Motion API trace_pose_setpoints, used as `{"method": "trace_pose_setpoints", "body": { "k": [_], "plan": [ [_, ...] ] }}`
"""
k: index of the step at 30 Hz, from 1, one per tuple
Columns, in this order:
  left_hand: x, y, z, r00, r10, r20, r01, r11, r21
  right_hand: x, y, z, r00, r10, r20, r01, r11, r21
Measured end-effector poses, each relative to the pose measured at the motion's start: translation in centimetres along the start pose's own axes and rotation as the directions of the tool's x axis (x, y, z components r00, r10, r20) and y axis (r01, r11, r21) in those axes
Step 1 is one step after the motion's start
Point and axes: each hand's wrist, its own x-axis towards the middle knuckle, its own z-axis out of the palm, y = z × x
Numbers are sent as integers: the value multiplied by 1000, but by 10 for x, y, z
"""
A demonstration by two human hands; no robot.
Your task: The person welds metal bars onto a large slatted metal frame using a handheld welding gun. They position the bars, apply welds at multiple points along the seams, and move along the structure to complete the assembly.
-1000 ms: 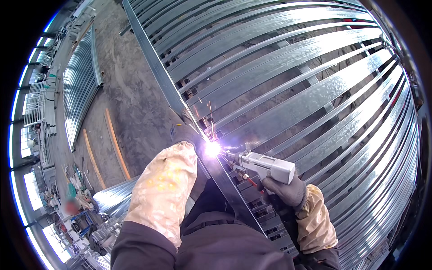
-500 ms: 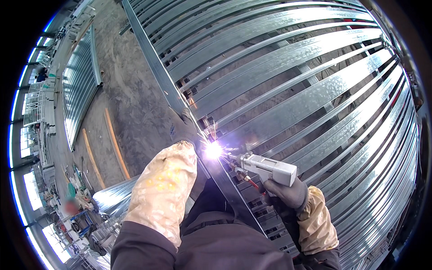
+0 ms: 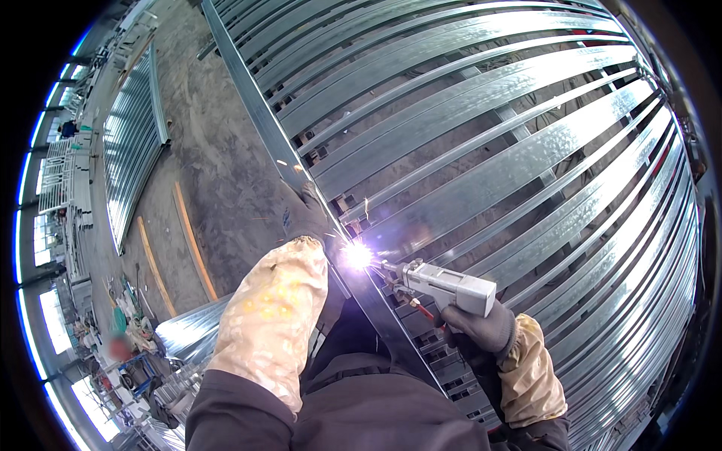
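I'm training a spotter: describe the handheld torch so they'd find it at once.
Start with the long metal bars filling the right side, then follow the beam along their left ends down to the white glare. Just right of that glare, in the gloved right hand, is the torch. Unlike the bars around it, it is short, boxy and pale grey.

Glare [image 3: 356, 255] hides the end of the torch [image 3: 451, 286]; the top edge crops the long beam [image 3: 376, 304].
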Motion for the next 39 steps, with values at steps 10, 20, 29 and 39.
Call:
{"method": "trace_pose_setpoints", "body": {
  "k": [10,20,29,39],
  "plan": [
    [-4,16,-13,986,-87,140,89,996,-8,-9,-1,0,1000,24,4,-24,1000,8],
    [-1,20,-14,949,-141,284,209,952,-225,-11,15,-5,998,-60,13,59,995,82],
    [-1,32,-21,941,-132,313,182,973,-139,-17,17,-7,999,-35,19,34,998,56],
    [-6,12,-6,998,-35,49,40,995,-95,-19,15,-4,1000,-3,31,0,998,69]
  ]
}}
